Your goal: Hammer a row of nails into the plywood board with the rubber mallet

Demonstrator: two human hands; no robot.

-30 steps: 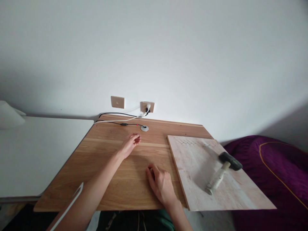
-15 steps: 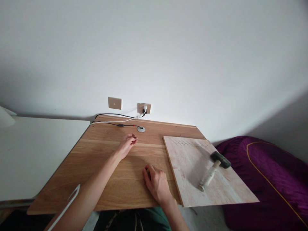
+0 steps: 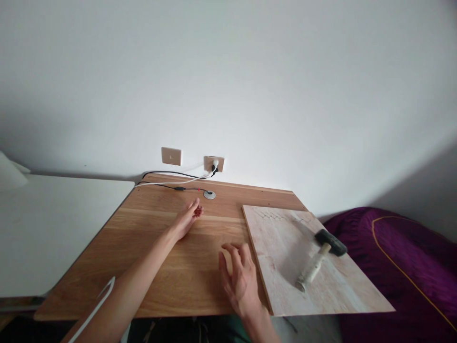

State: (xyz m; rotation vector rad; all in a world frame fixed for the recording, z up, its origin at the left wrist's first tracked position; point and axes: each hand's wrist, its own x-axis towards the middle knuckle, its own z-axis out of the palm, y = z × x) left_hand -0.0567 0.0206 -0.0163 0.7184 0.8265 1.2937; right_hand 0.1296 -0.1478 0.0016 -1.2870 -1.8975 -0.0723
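1. The left hand point(image 3: 185, 220) is seen half closed, fingers loosely curled, nothing gripped; it is positioned mid-way across the oak desk top point(image 3: 200, 267), near the metal cable grommet point(image 3: 209, 195).
2. The right hand point(image 3: 240, 281) is seen widely opened, fingers spread, nothing gripped; it is positioned at the desk top's front edge, just beside the laminate board point(image 3: 282, 247).
3. The rubber mallet point(image 3: 319, 257) is laid on that board, at the desk top's right end, untouched by either hand.
4. A purple bedspread point(image 3: 403, 257) is seen right of the desk top.
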